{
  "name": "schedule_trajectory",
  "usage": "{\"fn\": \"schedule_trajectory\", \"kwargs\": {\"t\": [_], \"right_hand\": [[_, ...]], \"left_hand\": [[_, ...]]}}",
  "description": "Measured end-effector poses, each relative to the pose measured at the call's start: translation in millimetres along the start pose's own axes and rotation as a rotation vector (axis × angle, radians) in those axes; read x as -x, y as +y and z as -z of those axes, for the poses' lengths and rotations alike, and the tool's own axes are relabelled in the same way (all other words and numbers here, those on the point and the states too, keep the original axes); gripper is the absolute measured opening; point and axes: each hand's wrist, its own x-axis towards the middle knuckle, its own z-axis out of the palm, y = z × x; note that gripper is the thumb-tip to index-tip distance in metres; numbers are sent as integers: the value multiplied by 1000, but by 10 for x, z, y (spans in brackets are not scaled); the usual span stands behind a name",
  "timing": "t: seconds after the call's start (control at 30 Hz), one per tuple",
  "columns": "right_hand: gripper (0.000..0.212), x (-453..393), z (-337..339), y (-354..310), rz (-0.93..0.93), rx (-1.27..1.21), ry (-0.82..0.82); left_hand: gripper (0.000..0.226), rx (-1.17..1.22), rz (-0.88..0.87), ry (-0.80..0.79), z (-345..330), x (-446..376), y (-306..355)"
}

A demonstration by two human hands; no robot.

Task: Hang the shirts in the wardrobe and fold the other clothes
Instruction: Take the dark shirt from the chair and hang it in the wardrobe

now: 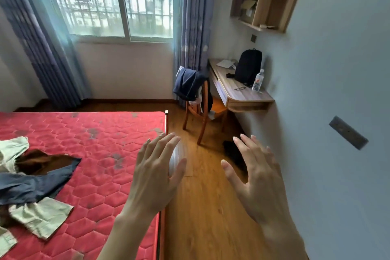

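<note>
Lower centre: left hand (155, 173) & right hand (256, 177) spread flat, nothing held. Clothes pile (31, 186) lies lower left on red mattress (101, 150). Navy garment (188, 85) on chair, mid-frame. Risk: it gets overlooked; wardrobe not in view.

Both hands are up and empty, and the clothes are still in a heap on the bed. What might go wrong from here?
The clothes lie tangled at the mattress edge of view, so pulling one piece may drag others along. A dark garment draped over the chair and a dark item on the floor sit apart from the pile and could be overlooked. No wardrobe is in view.
</note>
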Motion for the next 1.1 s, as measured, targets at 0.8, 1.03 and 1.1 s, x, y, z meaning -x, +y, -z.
{"fn": "schedule_trajectory", "kwargs": {"t": [0.8,1.03,1.1], "right_hand": [[78,-3029,-896,2303,83,-82,-209],[74,-3682,-1110,3077,113,-88,-268],[72,-3913,-1169,3179,132,-103,-272]], "left_hand": [[54,-125,103,-65,-2138,-2973,143],[58,-158,189,-137,-2856,-3549,415],[58,-174,198,-133,-2928,-3699,428]]}}
